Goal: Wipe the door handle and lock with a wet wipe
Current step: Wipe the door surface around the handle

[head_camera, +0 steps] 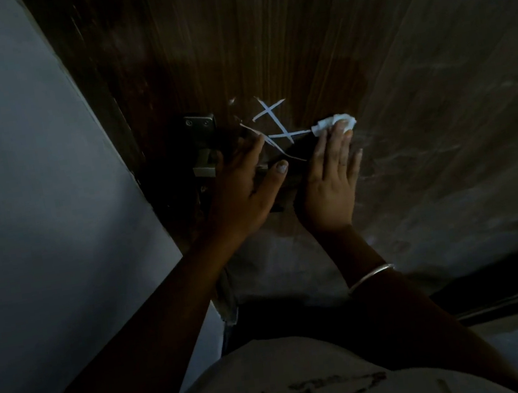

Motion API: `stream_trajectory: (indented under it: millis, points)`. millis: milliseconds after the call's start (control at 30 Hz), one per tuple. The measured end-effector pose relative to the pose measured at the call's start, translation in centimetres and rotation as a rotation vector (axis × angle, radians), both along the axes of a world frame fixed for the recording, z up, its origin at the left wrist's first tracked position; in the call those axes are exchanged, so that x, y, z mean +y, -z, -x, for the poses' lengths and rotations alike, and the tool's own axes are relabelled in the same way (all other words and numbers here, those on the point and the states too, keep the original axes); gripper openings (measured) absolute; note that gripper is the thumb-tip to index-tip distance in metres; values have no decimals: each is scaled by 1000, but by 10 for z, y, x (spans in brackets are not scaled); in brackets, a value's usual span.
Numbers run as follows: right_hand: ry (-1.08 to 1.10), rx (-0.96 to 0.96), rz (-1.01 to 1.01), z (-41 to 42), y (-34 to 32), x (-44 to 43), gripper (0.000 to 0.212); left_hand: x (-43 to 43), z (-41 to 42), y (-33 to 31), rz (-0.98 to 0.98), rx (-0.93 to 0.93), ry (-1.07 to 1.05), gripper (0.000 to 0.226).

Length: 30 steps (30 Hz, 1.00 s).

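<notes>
In dim light a dark wooden door [263, 45] fills the view. A metal lock plate [200, 128] with a latch block [205, 167] sits near the door's left edge. My left hand [245, 181] rests over the lock area, fingers spread, covering whatever lies beneath it; the handle is not visible. My right hand [332, 179] lies flat on the door with fingers extended, pressing a crumpled white wet wipe [333, 122] under its fingertips, right of the lock. White scratch marks [274, 124] cross the wood between the lock plate and the wipe.
A pale grey wall [34, 194] runs down the left side beside the door frame. A silver bangle [370, 277] circles my right wrist. My light shirt [310, 382] fills the bottom. The door's right part looks dusty and smeared.
</notes>
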State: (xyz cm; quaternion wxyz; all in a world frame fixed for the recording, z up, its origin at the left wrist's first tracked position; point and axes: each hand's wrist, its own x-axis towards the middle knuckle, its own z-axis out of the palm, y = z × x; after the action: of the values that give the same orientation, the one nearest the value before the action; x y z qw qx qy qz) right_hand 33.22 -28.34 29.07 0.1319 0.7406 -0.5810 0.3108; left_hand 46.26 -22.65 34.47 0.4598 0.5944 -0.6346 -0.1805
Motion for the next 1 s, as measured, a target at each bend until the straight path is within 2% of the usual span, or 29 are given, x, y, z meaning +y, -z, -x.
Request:
stream_trajectory:
  millis: [167,333,400,567,733,800,1000]
  points:
    - [-162,166,6,-6,7,1,68,-2,3,0,-22,-24,3,74]
    - [4,0,-39,0,10,2,65,-1,0,1,-21,37,4,73]
    - [-1,-21,-45,-2,10,1,64,-1,-1,3,-28,42,10,73]
    - [-158,172,-43,-9,18,5,76,1,-2,3,-42,-5,-28,76]
    - [-11,-38,-138,-6,21,8,73,6,-5,0,-81,36,-50,70]
    - [2,-60,-154,-7,22,7,73,6,-6,2,-98,32,-50,66]
    - [-152,162,-129,-12,31,9,83,8,-8,8,-137,-123,-62,65]
